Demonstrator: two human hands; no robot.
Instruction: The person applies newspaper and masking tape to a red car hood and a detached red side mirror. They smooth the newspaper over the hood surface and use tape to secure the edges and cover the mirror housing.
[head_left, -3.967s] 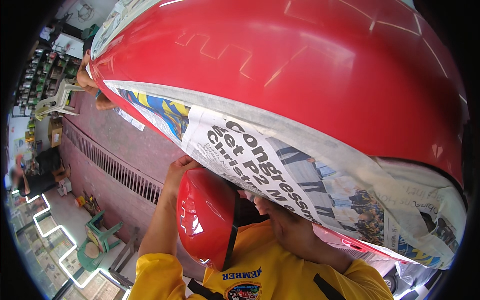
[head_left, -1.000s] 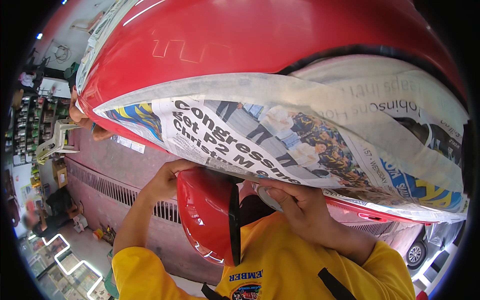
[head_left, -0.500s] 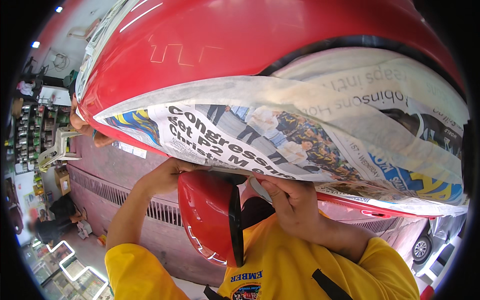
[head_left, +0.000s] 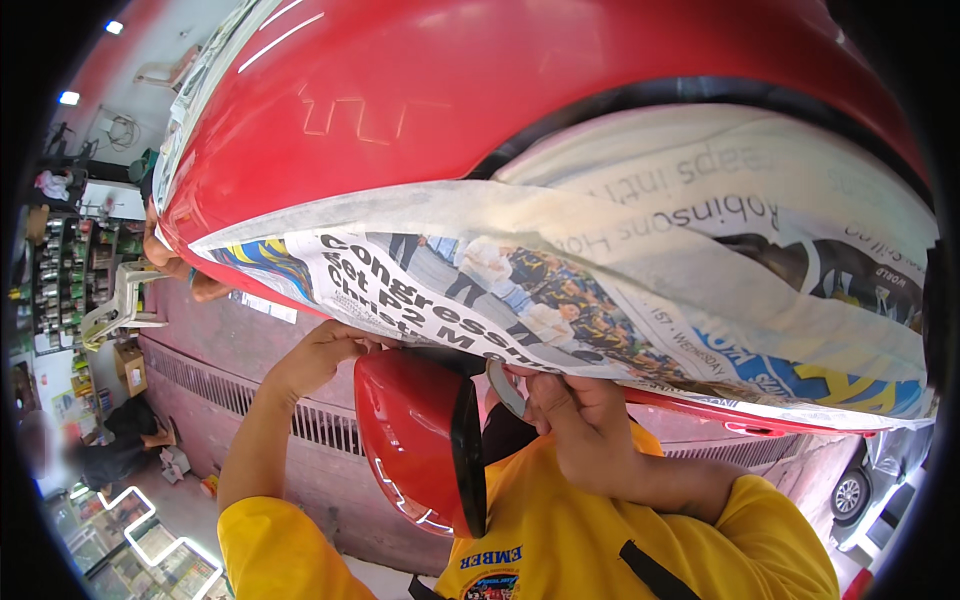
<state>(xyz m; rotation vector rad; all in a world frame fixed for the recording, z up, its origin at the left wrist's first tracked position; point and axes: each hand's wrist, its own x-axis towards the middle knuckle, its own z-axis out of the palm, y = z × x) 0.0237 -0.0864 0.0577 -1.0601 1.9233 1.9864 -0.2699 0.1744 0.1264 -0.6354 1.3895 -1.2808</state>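
A red car's side, partly covered by newspaper edged with pale masking tape, spreads before me. The red side mirror juts toward me between my hands. My left hand is closed, its fingertips pressed together at the newspaper's lower edge, just above the mirror; what they pinch is hidden. On the mirror's other side, my right hand is closed on a roll of tape, whose pale curved rim shows beside the fingers. The newspaper's lower edge lies just above that hand.
Another person's hand rests by the car's far left end. Beyond are a pale plastic chair, stocked shelves, a cardboard box and a crouching person. A floor grate runs behind the mirror. Another car's wheel shows at right.
My right hand has moved slightly down, away from the newspaper edge, and more of the tape roll shows. My left hand stays near the mirror's base, its fingers slightly shifted.
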